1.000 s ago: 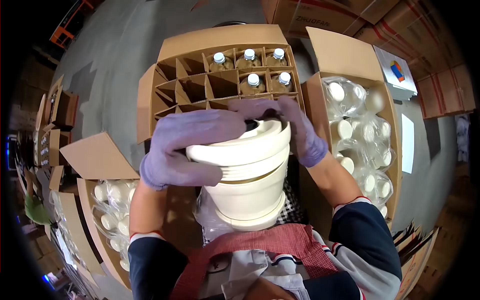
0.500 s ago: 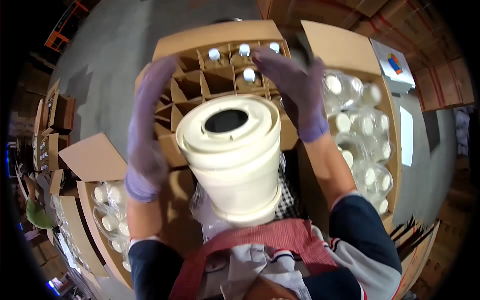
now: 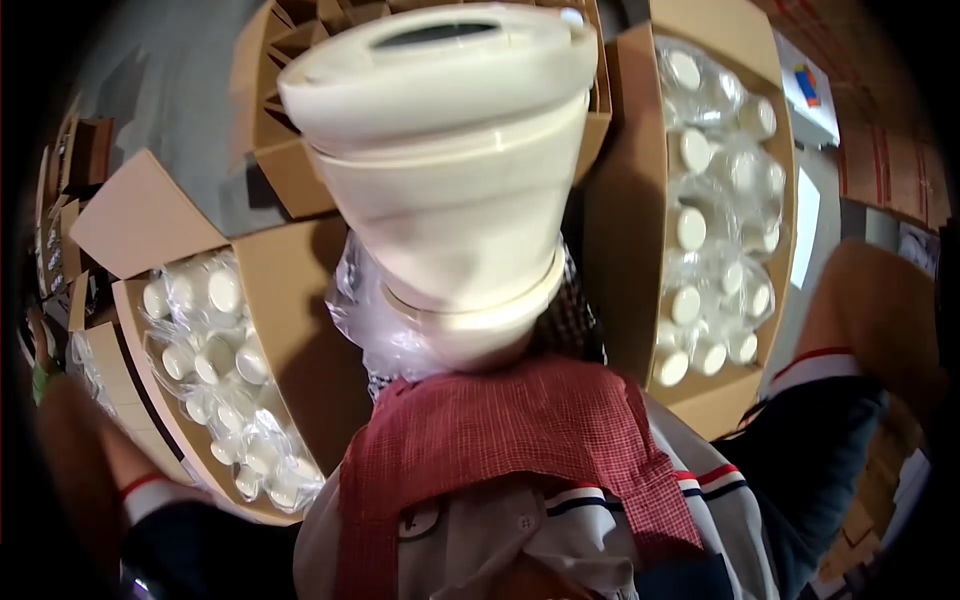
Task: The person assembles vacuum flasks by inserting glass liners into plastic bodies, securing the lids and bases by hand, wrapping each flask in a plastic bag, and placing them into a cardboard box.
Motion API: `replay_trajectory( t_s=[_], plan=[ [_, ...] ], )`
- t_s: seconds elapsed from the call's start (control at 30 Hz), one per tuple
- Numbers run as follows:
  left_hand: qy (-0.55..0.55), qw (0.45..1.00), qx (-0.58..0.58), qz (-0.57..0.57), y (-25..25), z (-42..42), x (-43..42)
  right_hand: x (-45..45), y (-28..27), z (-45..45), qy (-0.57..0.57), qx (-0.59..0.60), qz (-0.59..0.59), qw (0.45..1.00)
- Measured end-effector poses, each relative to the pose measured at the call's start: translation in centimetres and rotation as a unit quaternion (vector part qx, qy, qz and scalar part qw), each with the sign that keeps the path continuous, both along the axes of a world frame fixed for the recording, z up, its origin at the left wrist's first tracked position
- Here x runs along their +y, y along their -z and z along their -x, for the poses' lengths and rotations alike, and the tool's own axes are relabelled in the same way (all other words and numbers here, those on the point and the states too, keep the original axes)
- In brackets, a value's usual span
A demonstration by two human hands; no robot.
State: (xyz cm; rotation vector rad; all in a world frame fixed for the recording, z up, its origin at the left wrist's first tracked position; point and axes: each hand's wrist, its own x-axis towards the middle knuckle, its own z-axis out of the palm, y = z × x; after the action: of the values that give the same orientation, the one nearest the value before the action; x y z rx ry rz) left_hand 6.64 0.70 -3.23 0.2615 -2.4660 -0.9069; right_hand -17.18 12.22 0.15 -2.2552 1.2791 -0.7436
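Observation:
Both my hands are outside the picture. My left forearm, bare below a dark sleeve, reaches out to the left edge, and my right forearm goes out past the right edge. In front of my chest stands a cream, bucket-shaped plastic piece [image 3: 450,190] with stepped rims and a dark oval opening on top. Neither arm touches it. Crumpled clear plastic [image 3: 385,300] lies against its left side, and below it is my red checked apron [image 3: 500,420].
Behind the cream piece is a divided cardboard box [image 3: 290,165], partly hidden. Boxes of white-capped, plastic-wrapped bottles stand at left [image 3: 215,355] and right [image 3: 690,230]. A white box with a coloured logo [image 3: 805,90] is at the far right.
My gloved hands have gone from above the divided box out to either side, beyond the view. The view has tilted down, and the cream piece looks larger and higher.

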Motion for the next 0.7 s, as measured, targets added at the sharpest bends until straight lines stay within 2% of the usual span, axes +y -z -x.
replay_trajectory(
  t_s=[0.17,0.43,0.7],
  plan=[
    [0.0,0.999,-0.01,0.038,0.0,0.2,0.3,0.6,0.3,-0.3,-0.015,0.015,0.0,1.0],
    [-0.006,0.999,-0.034,0.034,-0.5,0.6,0.3,1.2,0.9,0.4,-0.01,-0.006,-0.018,1.0],
    [0.034,0.999,-0.028,0.024,-1.4,1.7,-0.3,1.3,-0.5,1.1,-0.014,0.001,-0.031,0.999]
  ],
)
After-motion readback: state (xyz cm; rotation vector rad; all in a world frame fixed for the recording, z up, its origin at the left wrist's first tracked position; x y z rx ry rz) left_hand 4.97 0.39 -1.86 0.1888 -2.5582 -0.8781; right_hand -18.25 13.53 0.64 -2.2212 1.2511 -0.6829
